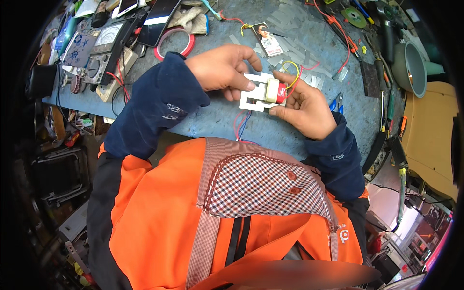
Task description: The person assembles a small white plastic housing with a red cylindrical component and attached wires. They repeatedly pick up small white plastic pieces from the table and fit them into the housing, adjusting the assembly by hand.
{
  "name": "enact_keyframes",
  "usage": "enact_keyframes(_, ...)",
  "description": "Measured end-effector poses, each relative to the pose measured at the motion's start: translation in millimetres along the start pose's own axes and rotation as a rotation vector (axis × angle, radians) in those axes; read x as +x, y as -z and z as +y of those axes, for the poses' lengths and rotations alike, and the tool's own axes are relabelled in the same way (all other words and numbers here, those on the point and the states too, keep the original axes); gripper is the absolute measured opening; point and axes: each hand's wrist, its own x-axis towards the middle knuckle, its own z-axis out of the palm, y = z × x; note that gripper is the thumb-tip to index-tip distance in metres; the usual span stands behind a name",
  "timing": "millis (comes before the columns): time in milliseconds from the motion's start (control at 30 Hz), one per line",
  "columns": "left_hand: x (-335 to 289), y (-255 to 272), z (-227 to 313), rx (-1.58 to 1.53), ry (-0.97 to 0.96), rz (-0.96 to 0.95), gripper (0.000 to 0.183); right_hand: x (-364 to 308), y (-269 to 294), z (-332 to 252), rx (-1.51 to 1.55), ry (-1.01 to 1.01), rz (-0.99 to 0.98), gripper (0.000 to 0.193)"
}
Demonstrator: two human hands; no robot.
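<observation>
Above the near part of the workbench, both hands meet at a small transformer coil [273, 90]. It has a cream bobbin, red wrapping and thin yellow, red and blue wires. My right hand [308, 108] grips it from the right, thumb below and fingers above. Out of the bobbin's left side sticks a pale E-shaped metal lamination [249, 103]. Its upper left corner is pinched by my left hand [220, 69], thumb on top and index finger raised. Whether one sheet or several sit in the coil, I cannot tell. More loose lamination strips [295, 21] lie scattered beyond.
Left on the bench [193, 121] are an analog multimeter [101, 53], a dark phone [158, 21], a red tape roll [189, 47] and a work glove [193, 21]. A small printed card [267, 41] lies ahead. Blue-handled cutters [340, 103] and a grey bowl [411, 67] are right.
</observation>
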Motion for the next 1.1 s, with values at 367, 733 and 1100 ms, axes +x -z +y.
enact_keyframes(367,7.7,6.3,-8.9,-0.087,-0.066,-0.029,0.036,-0.4,-2.6,-5.7,0.095,-0.064,0.011,0.078)
enact_keyframes(733,3.4,3.4,-4.9,-0.052,-0.078,0.041,0.030,-0.4,-3.9,-5.1,0.081,-0.050,0.020,0.080)
enact_keyframes(1100,2.7,-24.2,-7.4,-0.017,-0.147,0.220,0.028,0.2,-1.0,-3.2,0.005,-0.027,0.002,0.081)
